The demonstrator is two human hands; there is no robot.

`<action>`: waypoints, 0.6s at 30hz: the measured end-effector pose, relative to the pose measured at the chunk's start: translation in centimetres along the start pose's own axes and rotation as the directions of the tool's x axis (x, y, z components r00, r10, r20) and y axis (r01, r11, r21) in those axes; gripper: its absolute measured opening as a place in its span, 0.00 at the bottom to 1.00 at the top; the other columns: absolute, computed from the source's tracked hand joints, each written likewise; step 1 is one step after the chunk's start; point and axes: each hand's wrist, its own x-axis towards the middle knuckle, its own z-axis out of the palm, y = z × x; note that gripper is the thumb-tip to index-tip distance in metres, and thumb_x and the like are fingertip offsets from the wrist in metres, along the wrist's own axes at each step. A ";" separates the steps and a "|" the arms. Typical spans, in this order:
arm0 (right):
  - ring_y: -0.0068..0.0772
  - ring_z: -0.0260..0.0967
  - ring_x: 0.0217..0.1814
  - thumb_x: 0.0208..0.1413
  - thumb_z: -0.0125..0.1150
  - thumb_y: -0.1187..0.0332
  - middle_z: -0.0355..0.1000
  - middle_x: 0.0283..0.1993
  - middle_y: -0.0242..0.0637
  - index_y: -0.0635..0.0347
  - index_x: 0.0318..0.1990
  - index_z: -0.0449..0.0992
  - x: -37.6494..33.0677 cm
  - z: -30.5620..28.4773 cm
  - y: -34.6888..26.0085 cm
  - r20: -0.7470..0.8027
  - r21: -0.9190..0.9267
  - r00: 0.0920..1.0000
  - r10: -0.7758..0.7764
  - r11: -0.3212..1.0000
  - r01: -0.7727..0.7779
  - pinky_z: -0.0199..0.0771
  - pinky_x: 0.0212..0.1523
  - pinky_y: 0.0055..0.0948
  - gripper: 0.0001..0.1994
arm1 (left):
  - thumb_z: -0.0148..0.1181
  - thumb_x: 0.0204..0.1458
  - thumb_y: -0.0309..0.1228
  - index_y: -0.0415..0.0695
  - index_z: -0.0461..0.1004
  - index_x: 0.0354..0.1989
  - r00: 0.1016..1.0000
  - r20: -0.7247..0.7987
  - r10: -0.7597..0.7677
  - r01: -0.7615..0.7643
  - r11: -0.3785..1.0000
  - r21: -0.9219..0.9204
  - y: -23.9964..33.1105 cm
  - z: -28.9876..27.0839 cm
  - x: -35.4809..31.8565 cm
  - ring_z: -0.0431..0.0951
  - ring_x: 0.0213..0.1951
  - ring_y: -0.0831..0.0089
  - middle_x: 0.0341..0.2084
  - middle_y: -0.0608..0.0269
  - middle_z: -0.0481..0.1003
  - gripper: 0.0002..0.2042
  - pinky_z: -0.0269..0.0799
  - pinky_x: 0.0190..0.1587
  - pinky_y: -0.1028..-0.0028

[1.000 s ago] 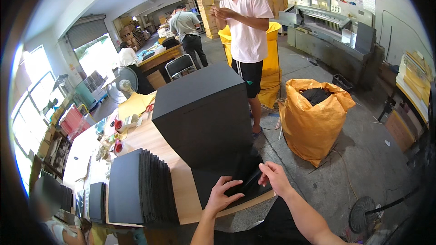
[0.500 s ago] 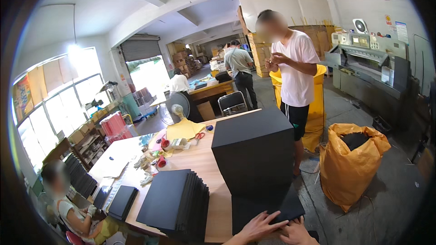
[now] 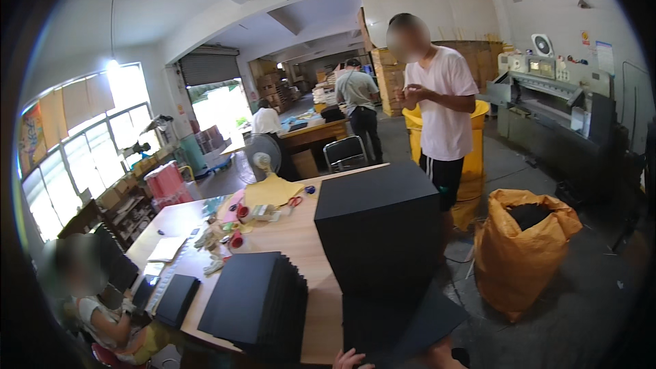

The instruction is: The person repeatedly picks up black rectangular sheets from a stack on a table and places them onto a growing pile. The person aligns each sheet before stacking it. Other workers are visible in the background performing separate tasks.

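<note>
A low pile of black sheets point(image 3: 369, 324) lies at the front edge of the table, in front of a tall black stack. The upper black sheet point(image 3: 430, 318) is turned askew, its right corner sticking out past the table. My right hand point(image 3: 441, 354) is at this sheet's near right edge and appears to grip it; its fingers are hidden under the sheet. At the lower rim, my left hand point(image 3: 350, 359) is at the pile's near left corner, fingers partly in view and a little apart. The tall black stack point(image 3: 379, 232) rises directly beyond.
A fanned black stack point(image 3: 253, 301) stands to the left, with a smaller black pile point(image 3: 176, 298) beside a seated person. Tape rolls point(image 3: 236, 239), scissors point(image 3: 294, 201) and yellow sheets point(image 3: 273, 191) lie farther back. Right of the table are an orange sack point(image 3: 526, 260) and a standing person point(image 3: 444, 102).
My hands have parted: the left has drawn back to the near left corner, the right has slipped lower at the right edge. The upper black sheet has swung askew to the right.
</note>
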 end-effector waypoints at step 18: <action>0.59 0.77 0.54 0.47 0.73 0.56 0.80 0.47 0.49 0.53 0.46 0.86 1.1 -2.5 -1.6 0.049 -0.205 0.946 -0.322 0.923 0.325 0.69 0.64 0.63 0.19 | 0.62 0.65 0.31 0.38 0.78 0.59 0.536 0.540 -0.649 0.733 0.041 -0.679 1.0 -7.2 3.9 0.82 0.52 0.64 0.53 0.57 0.81 0.17 0.78 0.56 0.62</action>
